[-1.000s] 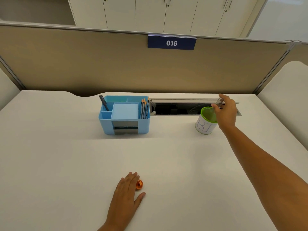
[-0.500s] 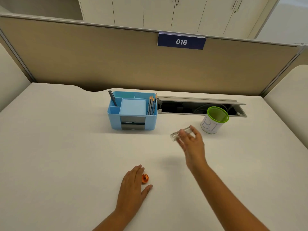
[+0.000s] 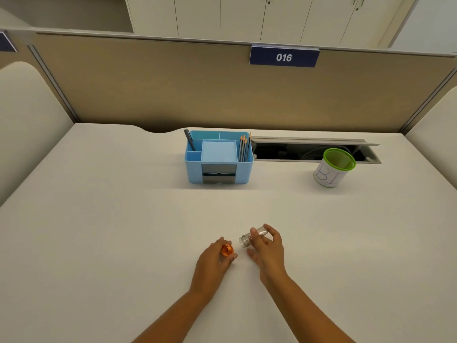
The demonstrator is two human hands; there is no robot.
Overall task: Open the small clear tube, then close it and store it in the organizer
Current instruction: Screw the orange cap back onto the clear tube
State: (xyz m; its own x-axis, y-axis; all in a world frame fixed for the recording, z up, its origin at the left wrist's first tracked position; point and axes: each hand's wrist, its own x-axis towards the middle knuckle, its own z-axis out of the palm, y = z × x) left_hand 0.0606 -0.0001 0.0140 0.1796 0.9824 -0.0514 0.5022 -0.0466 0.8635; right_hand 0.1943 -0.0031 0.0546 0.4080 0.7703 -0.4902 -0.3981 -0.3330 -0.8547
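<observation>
While the right hand pinches the tube on its side, open mouth turned toward the cap, the left hand grips that orange cap just beside it, apparently lined up for closing. Both hover well in front of the blue organizer. Short, clear and uncapped, the tube looks empty, as far as I can tell.

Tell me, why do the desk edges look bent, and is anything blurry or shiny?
Head view: the wide lens bows the partition and desk outward; light is soft, shadows faint under the organizer; the clear tube in the right hand looks slightly smeared, with small highlights.
</observation>
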